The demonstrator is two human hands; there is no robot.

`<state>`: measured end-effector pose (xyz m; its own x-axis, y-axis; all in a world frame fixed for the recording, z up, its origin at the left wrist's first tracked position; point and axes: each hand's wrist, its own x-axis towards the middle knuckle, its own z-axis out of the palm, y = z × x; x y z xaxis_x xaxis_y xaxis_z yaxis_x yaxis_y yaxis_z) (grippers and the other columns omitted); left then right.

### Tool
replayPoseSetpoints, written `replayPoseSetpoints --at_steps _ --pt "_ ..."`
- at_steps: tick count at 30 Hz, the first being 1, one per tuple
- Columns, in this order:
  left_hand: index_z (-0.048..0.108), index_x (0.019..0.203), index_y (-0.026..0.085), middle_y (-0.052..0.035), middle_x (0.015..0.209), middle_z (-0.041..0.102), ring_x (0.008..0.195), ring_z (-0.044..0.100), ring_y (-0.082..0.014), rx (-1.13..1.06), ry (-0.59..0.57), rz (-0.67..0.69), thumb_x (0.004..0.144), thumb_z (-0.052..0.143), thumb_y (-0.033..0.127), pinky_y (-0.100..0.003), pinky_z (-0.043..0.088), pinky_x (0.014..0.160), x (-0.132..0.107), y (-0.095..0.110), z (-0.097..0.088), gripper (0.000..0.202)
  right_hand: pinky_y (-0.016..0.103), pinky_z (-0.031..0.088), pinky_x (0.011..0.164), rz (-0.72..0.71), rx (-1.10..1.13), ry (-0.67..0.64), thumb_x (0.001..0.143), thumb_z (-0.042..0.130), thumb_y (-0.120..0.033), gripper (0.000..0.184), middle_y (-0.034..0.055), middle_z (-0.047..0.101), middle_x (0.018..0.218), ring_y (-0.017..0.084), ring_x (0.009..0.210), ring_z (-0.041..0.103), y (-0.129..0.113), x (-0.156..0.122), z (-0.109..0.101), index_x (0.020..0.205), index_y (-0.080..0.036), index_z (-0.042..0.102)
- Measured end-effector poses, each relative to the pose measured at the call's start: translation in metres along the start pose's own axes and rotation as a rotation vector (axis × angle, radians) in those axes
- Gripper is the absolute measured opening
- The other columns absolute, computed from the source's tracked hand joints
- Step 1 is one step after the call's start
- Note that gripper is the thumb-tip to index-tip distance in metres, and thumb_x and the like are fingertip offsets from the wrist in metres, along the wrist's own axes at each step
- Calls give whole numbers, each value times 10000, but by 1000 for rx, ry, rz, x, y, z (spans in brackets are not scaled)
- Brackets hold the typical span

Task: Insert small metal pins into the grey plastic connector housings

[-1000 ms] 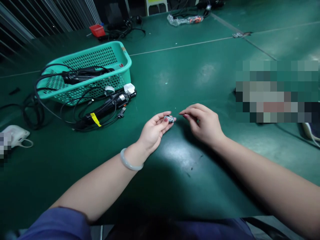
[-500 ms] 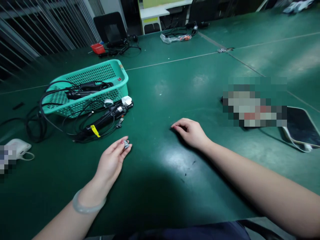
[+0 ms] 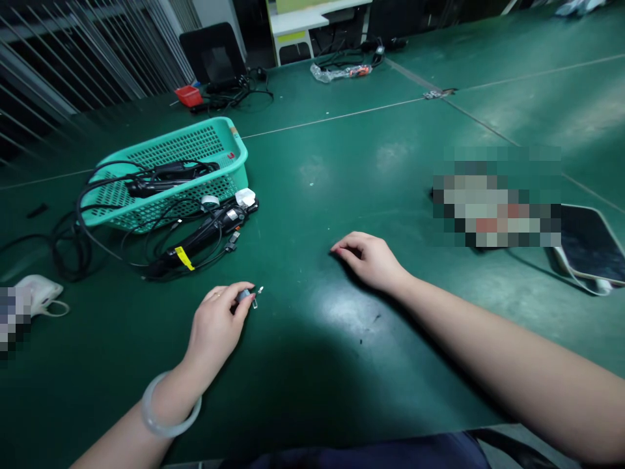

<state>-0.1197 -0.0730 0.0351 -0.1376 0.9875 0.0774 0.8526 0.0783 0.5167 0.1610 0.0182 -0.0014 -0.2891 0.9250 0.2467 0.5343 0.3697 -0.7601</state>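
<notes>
While the left hand pinched a small silvery-grey piece, the right hand lay well apart

Where the left thumb and fingers met, the grip was closed around the piece, low over the smooth dark-green tabletop and left of centre; whether it touched the surface could not be told. Just beyond the fingertips showed a thin pale loop and a tiny white bit, both too small to make out clearly. The right hand rested on the tabletop, fingers curled in toward the thumb; whether that grip held anything could not be seen.

A rounded, pale grey-green bangle circled the left wrist. Beyond the left hand lay a long black cylindrical device with a bright yellow tag. Right behind it stood a teal perforated plastic basket, a second glossy black device inside. Near the left edge sat a white rounded gadget, partly pixelated. Far to the right lay a dark-screened, pale-rimmed phone. Toward the far edge were a small red plastic tray and a clear plastic bag with something orange at one end.
</notes>
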Motion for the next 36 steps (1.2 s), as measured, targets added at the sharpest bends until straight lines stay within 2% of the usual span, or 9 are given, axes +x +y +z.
replayPoseSetpoints --at_steps 3,6,11,14,19,23,29,33,36 --pt "741 874 279 -45 846 681 837 583 -227 -173 22 -62 717 684 355 -323 435 822 0 3 -3 184 342 501 812 -12 -8 -10 858 535 -238 167 44 705 887 174 846 640 -1 0 0 825 -203 695" --pt "726 945 273 -44 944 695 834 588 -204 -288 -4 -156 760 647 370 -305 425 832 0 1 -3 223 341 501 806 -9 -16 -14 859 534 -232 166 44 702 884 171 839 639 -1 -1 -1 823 -202 694" --pt "660 1038 233 -46 984 707 927 608 -179 -519 -9 -178 840 555 359 -293 414 905 3 6 19 258 348 500 814 -24 -21 -27 859 532 -227 165 43 705 889 176 849 638 -1 0 -1 828 -204 692" --pt "670 994 229 -45 951 703 948 601 -180 -599 -9 -89 841 554 324 -307 399 937 13 31 46 214 350 496 824 -32 -25 -33 864 527 -231 174 49 707 894 177 852 637 -1 1 -1 828 -198 695" --pt "637 998 200 -53 930 684 904 601 -152 -881 -85 -38 864 513 224 -306 410 925 45 94 90 185 361 500 830 -12 -41 22 856 529 -223 179 52 708 885 184 850 642 2 0 -4 844 -197 706" --pt "593 998 169 -52 929 662 904 592 -128 -1159 -142 -178 891 446 182 -294 411 922 62 126 94 182 390 506 847 42 -69 55 841 524 -189 202 55 709 920 196 865 645 10 -2 -11 885 -214 720" --pt "581 998 176 -44 993 669 825 574 -94 -1283 -103 -246 884 478 185 -261 413 831 54 113 74 154 380 509 863 -23 -114 -84 809 601 -203 217 62 701 999 204 924 640 7 -3 -15 992 -213 717" --pt "611 934 163 -54 1016 668 809 580 -92 -1309 -173 -284 865 511 181 -265 420 822 46 99 82 123 378 502 842 -118 -210 -102 825 617 -265 241 69 689 978 213 907 619 0 -3 -7 1043 -235 714" --pt "637 926 157 -51 1001 661 778 579 -87 -1302 -231 -253 849 530 167 -285 434 851 45 95 87 132 368 488 803 -200 -298 -117 835 606 -254 181 66 676 925 210 856 585 -2 -3 0 958 -251 739"
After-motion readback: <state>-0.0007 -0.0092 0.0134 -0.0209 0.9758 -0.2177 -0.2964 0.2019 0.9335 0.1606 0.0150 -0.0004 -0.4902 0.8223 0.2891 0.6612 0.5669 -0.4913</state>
